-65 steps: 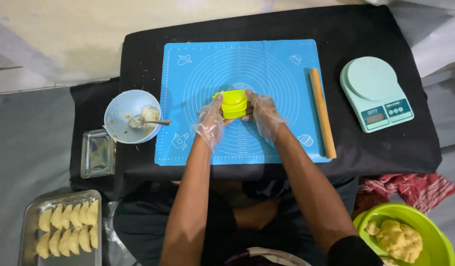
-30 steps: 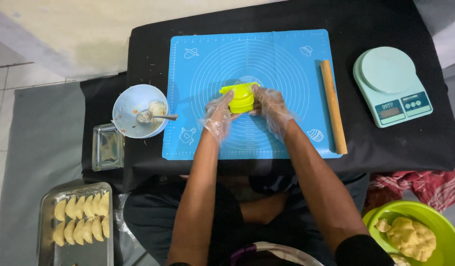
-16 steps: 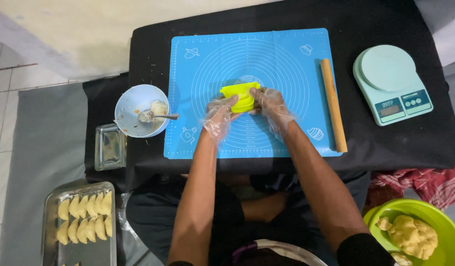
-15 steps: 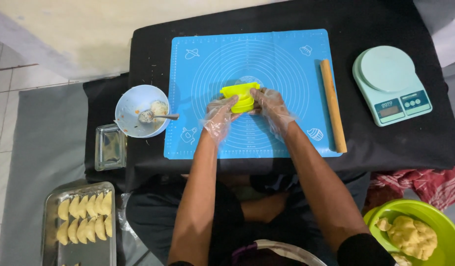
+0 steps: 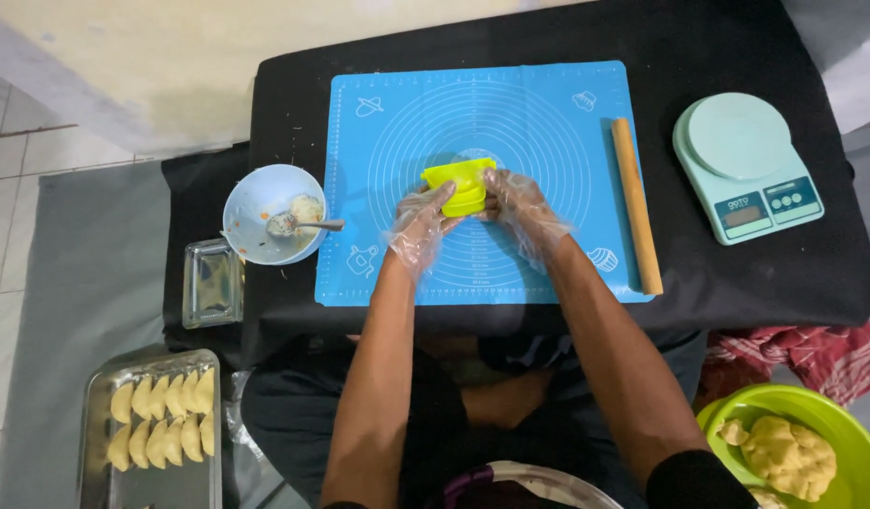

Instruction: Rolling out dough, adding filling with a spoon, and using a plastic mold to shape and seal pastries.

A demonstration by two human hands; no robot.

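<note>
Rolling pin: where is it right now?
In the head view, the rolling pin lies along the right edge of the blue mat, between the right hand and the scale.

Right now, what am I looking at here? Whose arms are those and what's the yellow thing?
The picture comes from a camera worn on a person's head, looking down, so the arms are that person's own. Both hands wear thin clear gloves. The left hand and the right hand together hold a yellow-green folding mould over a blue baking mat on a black table. A wooden rolling pin lies on the mat's right edge, with a pale green kitchen scale beside it. On the left is a bowl with a spoon in it. Lower down sit a tray of folded pastries and a green bowl of dough.
</note>
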